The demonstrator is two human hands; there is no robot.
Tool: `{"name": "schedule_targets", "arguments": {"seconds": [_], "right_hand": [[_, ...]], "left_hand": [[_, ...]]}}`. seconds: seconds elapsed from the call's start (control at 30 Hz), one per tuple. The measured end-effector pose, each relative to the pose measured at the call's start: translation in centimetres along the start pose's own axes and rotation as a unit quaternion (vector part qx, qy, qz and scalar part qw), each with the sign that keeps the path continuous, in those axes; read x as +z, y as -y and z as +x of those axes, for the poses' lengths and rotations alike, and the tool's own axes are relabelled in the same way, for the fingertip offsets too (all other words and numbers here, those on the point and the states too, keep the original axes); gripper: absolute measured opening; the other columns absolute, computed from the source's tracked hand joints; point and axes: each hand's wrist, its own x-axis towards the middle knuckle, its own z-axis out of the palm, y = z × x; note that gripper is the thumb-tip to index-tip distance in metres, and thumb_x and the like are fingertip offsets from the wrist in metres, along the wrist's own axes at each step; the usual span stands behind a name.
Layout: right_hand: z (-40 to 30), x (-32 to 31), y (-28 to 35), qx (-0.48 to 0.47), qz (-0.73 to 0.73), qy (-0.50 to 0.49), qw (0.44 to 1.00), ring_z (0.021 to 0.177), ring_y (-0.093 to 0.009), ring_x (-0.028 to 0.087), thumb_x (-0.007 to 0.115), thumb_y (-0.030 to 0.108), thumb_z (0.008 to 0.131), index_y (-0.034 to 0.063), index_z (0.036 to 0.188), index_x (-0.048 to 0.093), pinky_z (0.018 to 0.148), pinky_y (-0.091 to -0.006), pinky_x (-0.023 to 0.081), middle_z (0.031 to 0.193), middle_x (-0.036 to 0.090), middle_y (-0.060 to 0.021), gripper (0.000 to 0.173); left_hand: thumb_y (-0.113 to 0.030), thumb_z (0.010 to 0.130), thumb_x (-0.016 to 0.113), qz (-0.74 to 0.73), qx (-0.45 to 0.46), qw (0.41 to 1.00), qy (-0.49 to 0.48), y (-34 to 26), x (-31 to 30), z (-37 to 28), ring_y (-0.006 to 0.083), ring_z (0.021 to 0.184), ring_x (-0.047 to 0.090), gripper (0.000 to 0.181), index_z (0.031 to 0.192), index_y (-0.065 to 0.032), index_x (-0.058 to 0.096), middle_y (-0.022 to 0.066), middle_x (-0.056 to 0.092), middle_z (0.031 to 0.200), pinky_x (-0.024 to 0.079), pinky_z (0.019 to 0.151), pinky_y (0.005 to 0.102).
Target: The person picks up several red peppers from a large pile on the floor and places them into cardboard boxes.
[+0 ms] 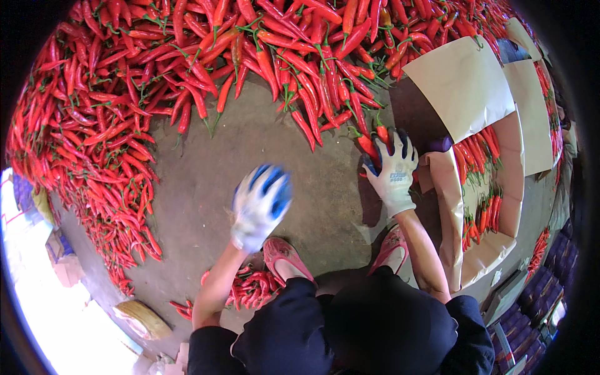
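My left hand [261, 206], in a white knit glove with a blue coated palm, hovers over the bare concrete floor [201, 187]. It is motion-blurred, its fingers slightly spread, with nothing visible in it. In a matching glove, my right hand [393, 171] is closed around several red chili peppers [368, 146]; their green stems poke out past the thumb and fingers, while the palm side is hidden. Just right of that hand stands a box lined with brown paper [450, 206], holding rows of red chilies [485, 211]. A large heap of loose red chilies [187, 70] curves around the far and left sides.
A paper sheet [461, 86] covers the box's far end, near a purple cylindrical object [438, 144]. Another papered box [529, 117] stands beyond. A smaller chili pile [251, 286] lies by my left shoe [286, 258]. Purple crates [539, 300] are stacked at lower right.
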Motion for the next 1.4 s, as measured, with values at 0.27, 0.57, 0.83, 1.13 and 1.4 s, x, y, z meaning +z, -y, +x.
{"name": "schedule_targets", "arguments": {"seconds": [0.27, 0.57, 0.83, 1.13, 1.4], "right_hand": [[-2.7, 1.7, -2.1, 0.012, 0.047, 0.000, 0.999, 0.128, -0.042, 0.036, 0.075, 0.035, 0.069, 0.0163, 0.124, 0.056, 0.099, -0.0568, 0.037, 0.141, 0.036, -0.0170, 0.061], [-3.5, 1.2, -3.7, 0.063, 0.020, 0.022, 0.998, 0.127, -0.043, 0.038, 0.074, 0.032, 0.071, 0.0138, 0.127, 0.053, 0.101, -0.0523, 0.038, 0.144, 0.034, -0.0167, 0.062], [-3.3, 1.2, -3.2, 0.063, 0.029, 0.007, 0.998, 0.128, -0.042, 0.037, 0.075, 0.031, 0.070, 0.0149, 0.127, 0.055, 0.103, -0.0539, 0.035, 0.143, 0.037, -0.0172, 0.063], [-0.6, -3.6, 0.5, 0.022, 0.080, -0.096, 0.992, 0.123, -0.038, 0.043, 0.075, 0.022, 0.068, 0.0154, 0.119, 0.059, 0.103, -0.0495, 0.034, 0.133, 0.048, -0.0146, 0.053], [9.7, -0.6, 5.1, -0.046, -0.049, 0.028, 0.997, 0.121, -0.035, 0.047, 0.071, 0.020, 0.071, 0.0166, 0.126, 0.055, 0.100, -0.0483, 0.038, 0.130, 0.050, -0.0146, 0.058]], "left_hand": [[-0.031, 0.083, 0.059, 0.181, 0.212, 0.960, 0.009, -5.6, 10.9, 23.3, 0.0314, 0.123, 0.047, 0.050, 0.128, -0.0101, 0.055, 0.0112, 0.053, 0.131, 0.035, 0.104, 0.0480], [-0.027, 0.080, 0.060, 0.135, 0.225, 0.960, 0.100, -2.1, 9.5, 20.3, 0.0300, 0.114, 0.053, 0.022, 0.095, -0.0114, 0.067, 0.0118, 0.060, 0.117, 0.039, 0.102, 0.0428], [-0.030, 0.073, 0.069, 0.081, 0.299, 0.946, 0.100, 5.7, 4.5, 12.1, 0.0298, 0.126, 0.045, 0.040, 0.108, -0.0120, 0.064, 0.0083, 0.057, 0.121, 0.031, 0.111, 0.0472], [-0.021, 0.072, 0.065, 0.090, 0.233, 0.962, 0.114, 6.2, 1.3, 7.2, 0.0266, 0.123, 0.048, 0.040, 0.111, -0.0154, 0.064, 0.0063, 0.057, 0.124, 0.034, 0.109, 0.0481], [-0.023, 0.082, 0.059, 0.019, 0.140, 0.990, -0.004, 1.7, 5.3, 9.2, 0.0304, 0.107, 0.056, 0.032, 0.113, -0.0166, 0.063, 0.0088, 0.059, 0.120, 0.046, 0.091, 0.0447]]}}
